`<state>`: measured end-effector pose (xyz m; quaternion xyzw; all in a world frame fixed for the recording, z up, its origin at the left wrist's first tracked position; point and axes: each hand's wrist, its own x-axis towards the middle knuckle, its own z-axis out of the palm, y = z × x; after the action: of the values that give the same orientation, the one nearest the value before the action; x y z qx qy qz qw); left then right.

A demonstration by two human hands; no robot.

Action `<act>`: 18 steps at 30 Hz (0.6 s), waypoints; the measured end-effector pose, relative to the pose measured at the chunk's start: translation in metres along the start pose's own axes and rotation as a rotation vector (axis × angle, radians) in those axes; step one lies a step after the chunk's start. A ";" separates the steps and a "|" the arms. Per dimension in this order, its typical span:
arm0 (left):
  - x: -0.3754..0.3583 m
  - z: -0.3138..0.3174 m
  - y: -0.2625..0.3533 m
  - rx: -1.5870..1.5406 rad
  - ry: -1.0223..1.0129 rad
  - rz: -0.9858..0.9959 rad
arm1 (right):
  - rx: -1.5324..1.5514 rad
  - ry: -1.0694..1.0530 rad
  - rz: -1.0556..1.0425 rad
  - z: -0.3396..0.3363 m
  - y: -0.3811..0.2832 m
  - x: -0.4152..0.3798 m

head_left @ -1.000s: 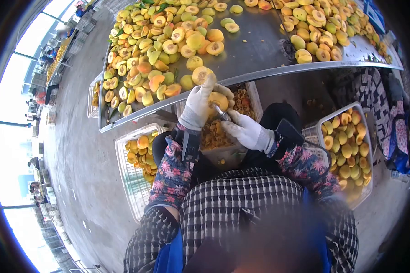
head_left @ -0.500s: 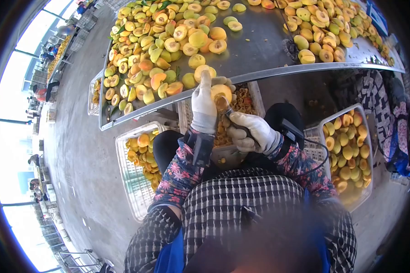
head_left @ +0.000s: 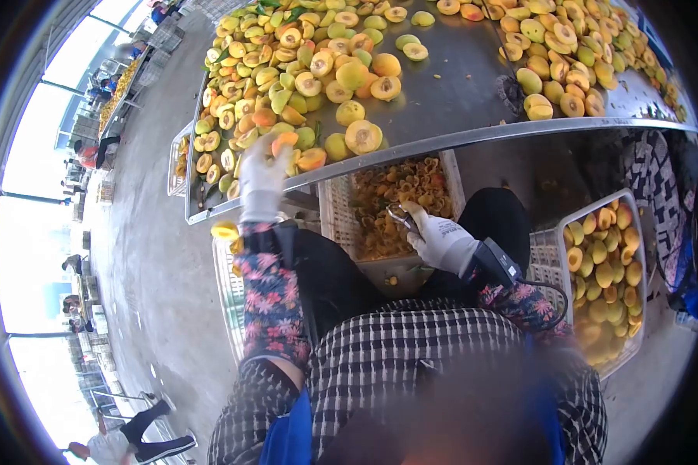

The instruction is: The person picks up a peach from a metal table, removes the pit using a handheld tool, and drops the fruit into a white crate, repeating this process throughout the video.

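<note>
My left hand (head_left: 262,182), in a white glove, is over the table's near edge beside the peach halves. Motion smears its fingers, so I cannot tell whether they grip anything. A yellow peach half (head_left: 225,231) shows just below the left wrist, over the left crate. My gloved right hand (head_left: 442,242) is closed around a small metal-tipped pitting tool (head_left: 400,215), above the middle crate of scraps (head_left: 403,194). Close to the table edge rests a cut peach half (head_left: 363,137), its hollow facing up.
A metal table (head_left: 450,85) carries heaps of peach halves at left and right. On the floor stand a left crate (head_left: 226,271), partly behind my arm, and a right crate (head_left: 560,260) full of peach halves. At lower left, a person (head_left: 120,442) is on the floor area.
My left hand has left the peach half at the tool and swung left. My right hand has drawn slightly away with the tool. A person has come into view at lower left.
</note>
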<state>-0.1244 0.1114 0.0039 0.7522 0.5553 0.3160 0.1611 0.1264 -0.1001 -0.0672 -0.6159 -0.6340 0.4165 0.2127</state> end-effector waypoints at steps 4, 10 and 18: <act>0.017 0.079 0.034 0.464 -0.161 0.319 | 0.020 -0.006 0.015 0.001 0.001 0.004; 0.015 0.112 0.068 0.333 -0.350 0.176 | 0.085 0.065 -0.013 0.003 0.008 0.001; -0.043 0.073 0.096 -1.400 -0.403 -0.210 | 0.568 0.529 -0.267 -0.011 -0.016 0.011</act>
<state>-0.0142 0.0473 -0.0063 0.4594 0.2523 0.4350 0.7322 0.1240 -0.0849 -0.0514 -0.5310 -0.4913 0.3710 0.5823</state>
